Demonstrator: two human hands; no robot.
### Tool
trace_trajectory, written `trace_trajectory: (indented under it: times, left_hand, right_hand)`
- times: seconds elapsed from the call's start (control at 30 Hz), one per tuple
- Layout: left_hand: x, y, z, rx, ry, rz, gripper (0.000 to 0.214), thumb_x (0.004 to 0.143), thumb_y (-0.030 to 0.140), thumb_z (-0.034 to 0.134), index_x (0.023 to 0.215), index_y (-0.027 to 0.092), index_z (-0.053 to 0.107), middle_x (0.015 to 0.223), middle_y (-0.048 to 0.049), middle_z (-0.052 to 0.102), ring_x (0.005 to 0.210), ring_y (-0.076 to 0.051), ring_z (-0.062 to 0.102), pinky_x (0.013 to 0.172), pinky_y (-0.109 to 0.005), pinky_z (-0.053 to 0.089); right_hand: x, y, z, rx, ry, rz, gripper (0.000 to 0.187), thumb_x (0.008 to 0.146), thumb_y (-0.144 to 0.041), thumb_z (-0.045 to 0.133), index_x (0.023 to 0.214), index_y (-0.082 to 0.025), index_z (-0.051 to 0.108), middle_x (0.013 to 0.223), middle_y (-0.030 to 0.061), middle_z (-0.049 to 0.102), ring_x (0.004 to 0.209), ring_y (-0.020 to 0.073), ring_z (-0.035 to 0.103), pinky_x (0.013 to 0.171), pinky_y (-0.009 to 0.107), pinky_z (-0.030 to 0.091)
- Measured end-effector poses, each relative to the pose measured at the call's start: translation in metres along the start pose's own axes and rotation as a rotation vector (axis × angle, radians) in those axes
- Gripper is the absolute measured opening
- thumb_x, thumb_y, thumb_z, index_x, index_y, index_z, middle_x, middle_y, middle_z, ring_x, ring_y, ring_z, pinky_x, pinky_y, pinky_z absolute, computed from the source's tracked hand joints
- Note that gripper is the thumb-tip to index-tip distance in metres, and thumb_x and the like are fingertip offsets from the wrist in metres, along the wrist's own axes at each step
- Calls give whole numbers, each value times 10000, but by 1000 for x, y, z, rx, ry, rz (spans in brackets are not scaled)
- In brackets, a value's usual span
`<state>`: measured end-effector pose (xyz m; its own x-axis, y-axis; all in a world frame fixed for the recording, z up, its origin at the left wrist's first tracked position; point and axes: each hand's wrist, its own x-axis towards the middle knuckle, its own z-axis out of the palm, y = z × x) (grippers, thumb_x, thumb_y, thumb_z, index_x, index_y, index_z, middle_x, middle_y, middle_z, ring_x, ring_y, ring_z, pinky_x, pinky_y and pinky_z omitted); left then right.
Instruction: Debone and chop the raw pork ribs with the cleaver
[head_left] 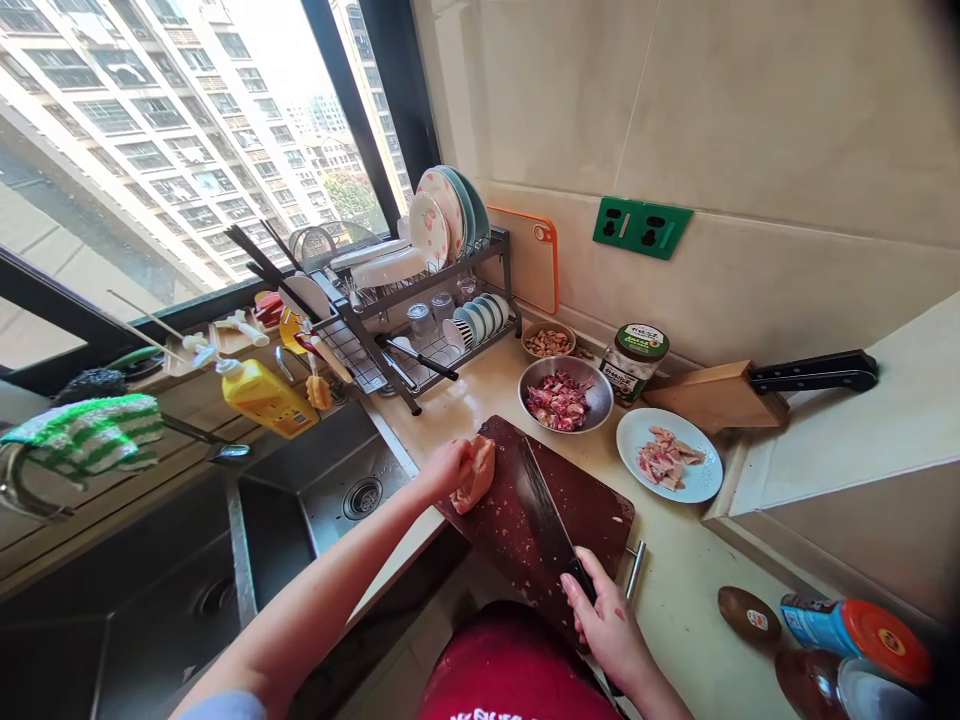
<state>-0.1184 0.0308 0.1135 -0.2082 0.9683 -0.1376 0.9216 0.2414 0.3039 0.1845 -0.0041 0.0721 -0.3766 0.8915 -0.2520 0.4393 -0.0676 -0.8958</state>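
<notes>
My left hand (448, 468) is closed on a pale lump of raw meat (478, 473) at the left edge of a dark red cutting board (592, 505). Gripping the handle of a cleaver (545, 517), my right hand (611, 627) keeps the dark blade flat on the board, pointing away toward the meat. Behind the board stand a steel bowl of chopped red meat (562, 398) and a white plate of pale meat slices (669, 458).
A sink (330, 500) lies left of the board, with a yellow soap bottle (262, 396) and a dish rack (420, 300) of plates behind it. A small bowl of nuts (548, 341), a jar (634, 361) and a knife block (750, 392) line the wall. Bottles (847, 625) stand at the right.
</notes>
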Motion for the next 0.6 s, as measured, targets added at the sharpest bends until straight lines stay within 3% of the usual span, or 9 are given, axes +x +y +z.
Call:
trace_trajectory:
  times: [0.1,0.23,0.33,0.43,0.6]
  left_hand:
    - [4,8,-5,-17,-10,109,103,719,141,441,746,179,533,688,-10,563,675,-142,520,615,-234,363]
    - [0,21,-3,-45,0,265,110,727,133,435,750,189,526,718,-4,563,673,-131,516,614,-225,361]
    - [-10,24,9,-67,15,318,111,778,177,412,774,194,522,748,-6,557,683,-129,519,621,-223,372]
    - [-20,19,22,-109,74,216,115,782,175,410,788,199,522,777,-6,566,707,-128,532,644,-226,387]
    - [-30,-1,27,-226,278,-98,64,747,163,456,739,193,512,728,-4,583,695,-141,541,647,-248,404]
  right_hand:
    - [6,-14,0,12,-140,-22,414,838,-469,393,1147,-213,497,542,-51,540,402,103,503,412,200,435]
    - [16,-32,-7,-43,-154,-101,371,854,-448,381,1120,-215,496,604,-30,577,462,114,540,485,213,464]
    - [27,-40,-8,-120,-191,-200,328,868,-406,372,1102,-217,501,744,13,641,646,146,614,632,239,491]
    - [36,-39,0,-229,-193,-263,312,877,-354,351,1114,-212,497,908,59,655,831,183,626,742,272,480]
    - [38,-38,26,-409,-167,-281,334,887,-293,311,1166,-194,466,968,92,651,891,212,627,757,299,475]
